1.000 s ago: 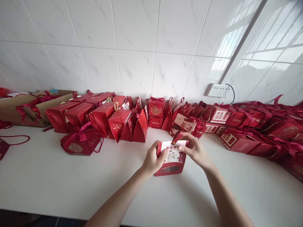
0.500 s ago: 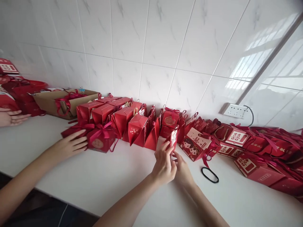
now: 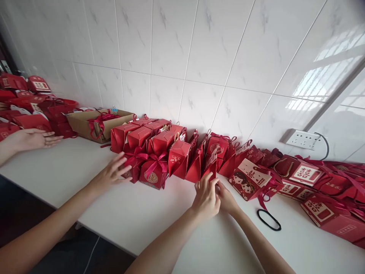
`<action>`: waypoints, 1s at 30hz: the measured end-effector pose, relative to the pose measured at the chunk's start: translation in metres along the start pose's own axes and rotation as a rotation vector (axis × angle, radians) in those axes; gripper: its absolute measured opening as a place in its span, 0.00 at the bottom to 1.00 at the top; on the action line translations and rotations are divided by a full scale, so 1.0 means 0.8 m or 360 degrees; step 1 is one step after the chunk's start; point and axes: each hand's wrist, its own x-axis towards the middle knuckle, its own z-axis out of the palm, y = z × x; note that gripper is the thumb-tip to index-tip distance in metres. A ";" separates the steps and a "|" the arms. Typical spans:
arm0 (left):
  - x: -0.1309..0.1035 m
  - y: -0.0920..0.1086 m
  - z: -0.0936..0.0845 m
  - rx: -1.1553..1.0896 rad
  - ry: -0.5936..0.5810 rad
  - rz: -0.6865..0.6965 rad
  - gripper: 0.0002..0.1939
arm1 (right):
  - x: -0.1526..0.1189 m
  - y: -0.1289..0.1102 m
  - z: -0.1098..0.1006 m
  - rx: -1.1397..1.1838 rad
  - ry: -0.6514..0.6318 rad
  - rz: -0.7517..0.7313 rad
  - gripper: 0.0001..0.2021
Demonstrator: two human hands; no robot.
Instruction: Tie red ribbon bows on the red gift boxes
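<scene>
Here's the red gift box (image 3: 210, 167), slim and roughly upright over the white counter (image 3: 159, 213), its white printed panel (image 3: 211, 156) showing and a dark red loop (image 3: 219, 150) up top! It's right at the front of the row of red boxes (image 3: 195, 165), and fingers (image 3: 205, 185) hide its lower part, so whether its base touches down, can't tell.

Blk loop (image 3: 274, 217) on wht tbl (image 3: 142, 213), pwr outlet (image 3: 303, 140) on wall (image 3: 211, 42).
</scene>
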 end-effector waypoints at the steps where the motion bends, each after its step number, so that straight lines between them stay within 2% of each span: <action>1: 0.004 -0.002 -0.004 0.0028 0.0053 -0.0015 0.25 | -0.008 0.005 -0.006 0.0033 0.0024 0.0013 0.19; 4: 0.019 -0.011 -0.027 0.0113 0.0212 -0.0085 0.24 | -0.027 0.019 -0.020 0.0135 0.0113 0.0064 0.18; 7: 0.028 -0.026 -0.071 0.0225 0.0458 -0.0234 0.26 | -0.030 0.026 -0.028 0.0201 0.0176 0.0139 0.16; 8: 0.026 -0.032 -0.089 0.0278 0.0556 -0.0309 0.27 | -0.029 0.027 -0.029 0.0210 0.0193 0.0148 0.16; 10: 0.016 -0.046 -0.124 0.0560 0.0793 -0.0603 0.31 | -0.026 0.026 -0.027 0.0215 0.0214 0.0126 0.14; 11: 0.009 -0.054 -0.139 0.0694 0.0804 -0.0746 0.34 | -0.024 0.024 -0.024 0.0216 0.0217 0.0100 0.14; 14: -0.016 -0.074 -0.167 0.0997 0.0603 -0.1013 0.41 | -0.023 0.017 -0.017 0.0218 0.0202 0.0016 0.12; 16: -0.027 -0.083 -0.175 0.1114 0.0400 -0.1045 0.40 | -0.024 0.012 -0.013 0.0220 0.0181 -0.0025 0.11; 18: -0.031 -0.088 -0.178 0.1146 0.0273 -0.1083 0.39 | -0.026 0.009 -0.013 0.0230 0.0154 -0.0053 0.09; 22: -0.029 -0.087 -0.189 0.1059 0.0207 -0.1224 0.44 | -0.028 0.009 -0.015 0.0264 0.0110 -0.0057 0.09; 26: -0.044 -0.068 -0.198 0.1127 0.0243 -0.1281 0.50 | -0.027 0.011 -0.014 0.0310 0.0105 -0.0026 0.08; 28: -0.062 -0.048 -0.192 0.1095 0.0214 -0.1204 0.52 | -0.026 0.011 -0.014 0.0339 0.0112 -0.0010 0.08; 30: -0.080 -0.026 -0.180 0.0830 0.0104 -0.1043 0.51 | -0.025 0.010 -0.017 0.0375 0.0127 0.0010 0.08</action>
